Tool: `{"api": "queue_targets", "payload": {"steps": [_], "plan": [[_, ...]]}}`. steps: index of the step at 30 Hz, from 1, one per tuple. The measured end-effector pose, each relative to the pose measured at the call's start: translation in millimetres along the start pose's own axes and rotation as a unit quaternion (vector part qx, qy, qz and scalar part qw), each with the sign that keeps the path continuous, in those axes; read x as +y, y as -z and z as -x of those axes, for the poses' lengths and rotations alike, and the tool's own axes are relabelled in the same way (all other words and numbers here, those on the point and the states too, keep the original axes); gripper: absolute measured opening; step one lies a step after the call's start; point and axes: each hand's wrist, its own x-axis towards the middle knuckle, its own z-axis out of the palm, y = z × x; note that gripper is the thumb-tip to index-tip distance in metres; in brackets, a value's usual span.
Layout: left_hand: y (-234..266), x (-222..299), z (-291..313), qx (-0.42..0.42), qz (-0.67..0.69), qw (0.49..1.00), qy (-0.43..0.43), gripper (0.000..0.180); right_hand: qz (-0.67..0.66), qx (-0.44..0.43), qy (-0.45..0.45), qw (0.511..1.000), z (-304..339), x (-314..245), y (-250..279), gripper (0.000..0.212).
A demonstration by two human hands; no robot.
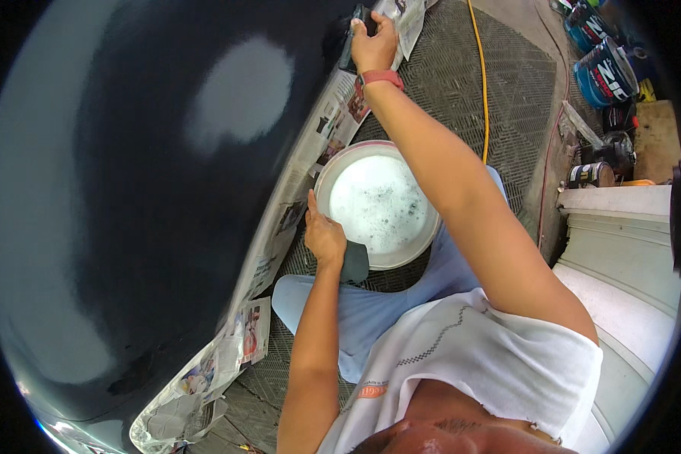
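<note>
Bright in the middle, with soft light. Big, blurry white patch of shine in the upper left, on the dark shiny panel (159, 227), and long grey shine down the far left. Very white on the water (378, 200) in the middle and the shirt (507, 348) at lower right. Dark shadow just below the bowl (343, 161), on the floor mat (499, 91). Mostly sharp near the middle, softer near the rim. Bent lines at the sides, black corners all round, and tiny blue-white glare at lower left.
</note>
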Motion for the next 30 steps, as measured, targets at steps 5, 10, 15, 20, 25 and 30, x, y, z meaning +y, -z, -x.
{"api": "queue_targets", "payload": {"steps": [5, 10, 15, 20, 25, 30], "plan": [[1.7, -1.4, -4.4, -0.004, 0.005, 1.000, 0.017, 0.076, 0.010, -0.048, 0.108, 0.993, 61.9, -16.7, 7.1, 0.047], [4.6, 6.3, -3.5, -0.011, 0.019, 1.000, -0.001, 0.074, 0.032, -0.018, 0.004, 0.999, 19.1, 12.2, 7.5, 0.051], [-2.2, -2.8, -3.5, 0.017, 0.011, 1.000, -0.003, 0.075, 0.037, -0.042, 0.100, 0.993, 68.4, 0.4, 13.8, 0.050], [3.8, 0.0, -0.2, 0.001, 0.014, 1.000, 0.001, 0.076, 0.032, -0.059, 0.041, 0.997, 58.8, -15.9, 19.5, 0.046], [2.2, 0.4, -2.7, -0.001, 0.013, 1.000, 0.012, 0.076, 0.051, -0.085, 0.127, 0.987, 80.0, -20.6, 29.2, 0.043], [0.8, 1.6, -2.3, -0.001, 0.010, 1.000, 0.000, 0.076, 0.057, -0.053, 0.046, 0.996, 30.9, -8.0, 16.7, 0.044]]}}
